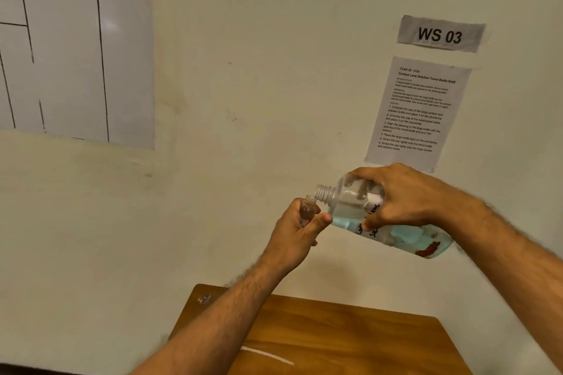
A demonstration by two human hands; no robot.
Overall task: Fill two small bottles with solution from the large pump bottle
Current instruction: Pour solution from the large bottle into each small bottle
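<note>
My right hand (408,195) grips the large clear bottle (350,204), which is uncapped and tilted almost flat, its threaded neck pointing left. Pale blue solution lies along its lower side. My left hand (295,228) holds a small clear bottle (307,210) upright, its open mouth just left of and slightly below the large bottle's neck. Both are held in the air in front of the wall, above the table. No stream of liquid is visible between the two mouths.
A wooden table (350,338) lies below my arms, with a small clear item (203,299) near its far left corner and a thin white strip (268,355) toward the front. On the wall hang a "WS 03" label (440,35) and an instruction sheet (417,109).
</note>
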